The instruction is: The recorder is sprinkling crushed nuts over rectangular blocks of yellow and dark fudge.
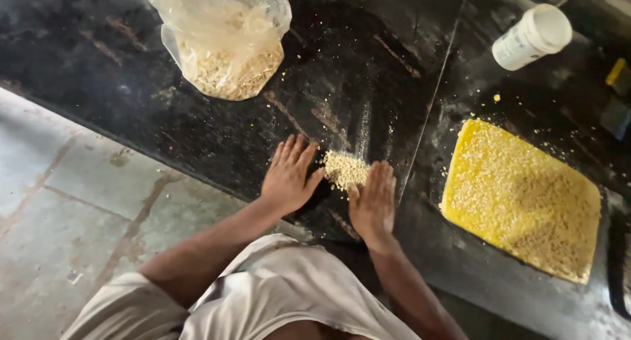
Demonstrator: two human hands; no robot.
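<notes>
Grain (344,170), pale yellow and broken, lies in a small heap on the dark stone counter (217,126), just inside its front edge. Left hand (289,177) lies flat, palm down, touching the heap's left side; fingers (291,153) extended and slightly fanned, thumb reaching toward the heap. Right hand (373,201) lies flat on the heap's lower right side; fingers (383,177) straight and pressed close together, thumb tip at the heap's lower edge. Neither hand pinches or holds anything; the heap sits between the two, cupped from both sides.

Loose grains are scattered over the counter above the heap, with pale streaks in the surface. Clear plastic bag (223,37), partly filled with the same grain, stands well apart at the upper left. Yellow rectangular tray (519,198), covered with a thin layer of grain, lies to the right of the right hand, beyond a seam in the stone. White cylindrical container (532,36) lies tilted at the upper right. Grey floor (72,202) is visible below the counter edge.
</notes>
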